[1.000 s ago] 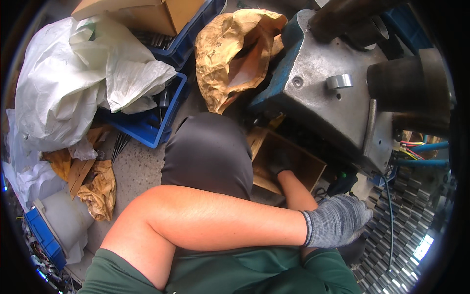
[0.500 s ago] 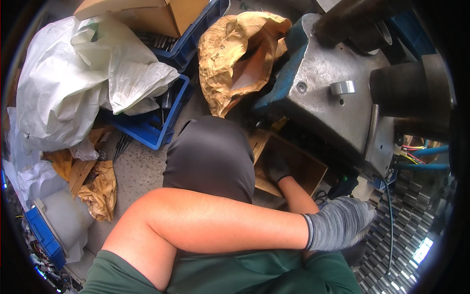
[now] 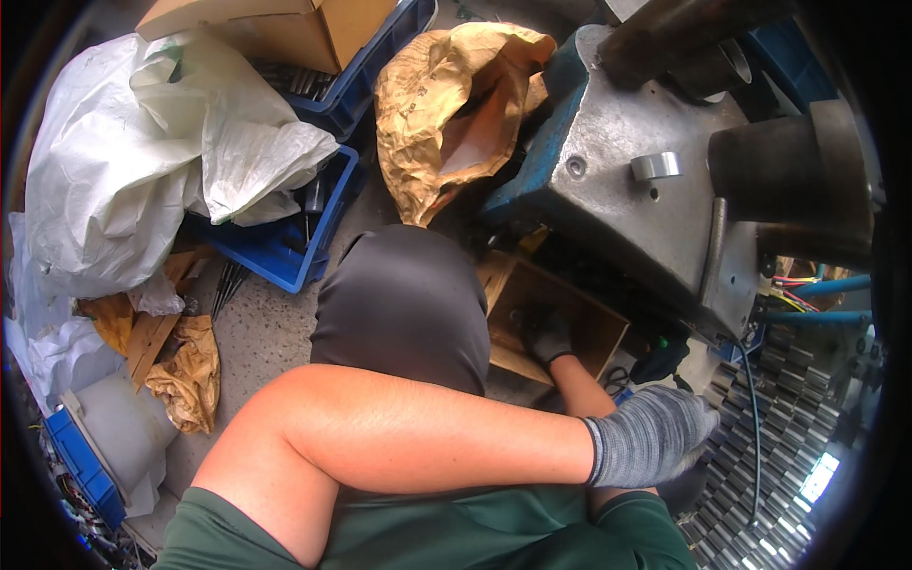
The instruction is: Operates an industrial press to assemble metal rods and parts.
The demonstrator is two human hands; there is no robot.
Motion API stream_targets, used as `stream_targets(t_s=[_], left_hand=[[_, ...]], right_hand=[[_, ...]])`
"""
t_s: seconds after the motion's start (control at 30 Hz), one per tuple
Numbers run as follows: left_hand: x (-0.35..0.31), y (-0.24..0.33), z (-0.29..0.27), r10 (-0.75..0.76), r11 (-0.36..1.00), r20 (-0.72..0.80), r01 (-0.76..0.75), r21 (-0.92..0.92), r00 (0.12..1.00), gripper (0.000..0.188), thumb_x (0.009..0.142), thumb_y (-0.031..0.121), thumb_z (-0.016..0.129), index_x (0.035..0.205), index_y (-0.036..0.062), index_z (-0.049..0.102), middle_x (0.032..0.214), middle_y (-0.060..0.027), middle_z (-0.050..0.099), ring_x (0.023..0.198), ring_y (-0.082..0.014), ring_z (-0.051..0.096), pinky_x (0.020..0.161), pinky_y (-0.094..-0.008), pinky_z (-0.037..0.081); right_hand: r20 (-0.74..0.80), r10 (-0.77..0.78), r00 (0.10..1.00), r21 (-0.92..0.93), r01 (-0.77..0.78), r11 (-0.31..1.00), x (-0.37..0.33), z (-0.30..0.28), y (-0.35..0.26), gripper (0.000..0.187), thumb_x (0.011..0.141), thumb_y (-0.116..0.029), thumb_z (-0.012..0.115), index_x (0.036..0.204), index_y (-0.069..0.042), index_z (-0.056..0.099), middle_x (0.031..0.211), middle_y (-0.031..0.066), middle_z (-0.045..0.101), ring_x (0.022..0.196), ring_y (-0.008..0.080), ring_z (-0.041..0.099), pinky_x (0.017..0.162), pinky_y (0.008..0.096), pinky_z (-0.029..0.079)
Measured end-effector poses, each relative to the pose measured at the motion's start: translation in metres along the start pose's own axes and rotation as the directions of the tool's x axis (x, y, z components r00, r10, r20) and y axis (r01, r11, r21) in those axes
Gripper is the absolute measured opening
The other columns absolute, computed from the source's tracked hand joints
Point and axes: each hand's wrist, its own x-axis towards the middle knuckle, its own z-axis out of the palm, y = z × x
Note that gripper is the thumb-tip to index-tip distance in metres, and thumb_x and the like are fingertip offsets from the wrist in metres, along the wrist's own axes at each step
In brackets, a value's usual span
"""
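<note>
My left forearm crosses my lap to the right. At its end my left hand (image 3: 651,432), in a grey knitted glove, has its fingers curled beside rows of stacked metal cylinders (image 3: 784,418). Whatever it may hold is hidden behind the back of the hand. Beneath that arm, my right hand (image 3: 547,337) reaches into a shadowed wooden box (image 3: 594,334) in a dark glove; its fingers are lost in the dark. A short shiny metal ring (image 3: 657,166) sits on the grey metal machine block (image 3: 608,123) ahead.
Thick dark cylinders (image 3: 769,176) jut from the machine at right, and a black cable (image 3: 753,418) hangs below. Ahead stands an open brown paper sack (image 3: 418,114). At left, a white plastic sack (image 3: 114,171) partly covers a blue crate (image 3: 304,271), near a cardboard box (image 3: 256,33).
My right hand has drawn back slightly toward me inside the wooden box. The whole view has shifted a little; my left hand stays curled by the cylinders.
</note>
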Motion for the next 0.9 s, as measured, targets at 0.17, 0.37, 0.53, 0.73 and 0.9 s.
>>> stream_targets(t_s=[0.17, 0.37, 0.53, 0.73, 0.9], left_hand=[[0.003, -0.001, 0.003, -0.022, 0.996, -0.001, 0.022, 0.088, 1.000, 0.022, 0.088, 0.023, 0.073, 0.097, 0.0031, 0.068, 0.084, -0.0197, 0.071, 0.080, -0.0387, 0.074, 0.070, -0.0505, 0.059], [0.006, 0.003, -0.005, -0.083, 0.990, 0.094, 0.071, 0.124, 0.992, 0.027, 0.091, 0.023, 0.072, 0.106, 0.0003, 0.074, 0.098, -0.0213, 0.077, 0.092, -0.0372, 0.078, 0.081, -0.0470, 0.062], [0.004, 0.004, -0.012, -0.082, 0.991, 0.089, 0.072, 0.111, 0.993, 0.027, 0.091, 0.023, 0.072, 0.105, 0.0003, 0.074, 0.099, -0.0213, 0.077, 0.093, -0.0374, 0.078, 0.084, -0.0474, 0.062], [0.005, 0.002, -0.008, -0.096, 0.991, 0.098, 0.086, 0.102, 0.991, 0.029, 0.090, 0.025, 0.074, 0.106, 0.0009, 0.073, 0.100, -0.0203, 0.076, 0.095, -0.0376, 0.077, 0.084, -0.0469, 0.062], [0.006, -0.007, 0.001, -0.006, 0.993, 0.000, 0.006, 0.115, 1.000, 0.026, 0.090, 0.025, 0.073, 0.100, 0.0017, 0.070, 0.089, -0.0200, 0.073, 0.085, -0.0394, 0.075, 0.076, -0.0495, 0.061]], right_hand=[[0.076, 0.055, 0.996, 0.026, -0.057, 0.998, 0.002, 0.009, 0.001, 0.038, 0.101, -0.036, 0.059, 0.118, -0.009, 0.079, 0.122, 0.0229, 0.076, 0.115, 0.0430, 0.071, 0.102, 0.0504, 0.055], [0.039, 0.068, 0.997, 0.013, -0.069, 0.998, 0.007, 0.013, -0.006, 0.049, 0.107, -0.048, 0.051, 0.116, -0.009, 0.081, 0.123, 0.0218, 0.076, 0.117, 0.0429, 0.070, 0.104, 0.0499, 0.054], [0.082, 0.105, 0.991, -0.020, -0.103, 0.994, 0.012, 0.007, -0.020, 0.041, 0.103, -0.035, 0.056, 0.122, -0.006, 0.078, 0.125, 0.0252, 0.074, 0.119, 0.0442, 0.069, 0.106, 0.0524, 0.054], [0.045, 0.106, 0.993, -0.061, -0.103, 0.993, 0.013, 0.007, -0.021, 0.044, 0.104, -0.037, 0.054, 0.121, -0.003, 0.078, 0.123, 0.0275, 0.074, 0.115, 0.0445, 0.071, 0.104, 0.0513, 0.055], [0.007, 0.045, 0.999, -0.194, -0.043, 0.980, 0.032, 0.038, -0.017, 0.038, 0.103, -0.030, 0.057, 0.118, -0.002, 0.079, 0.118, 0.0257, 0.077, 0.112, 0.0424, 0.073, 0.101, 0.0497, 0.055]])
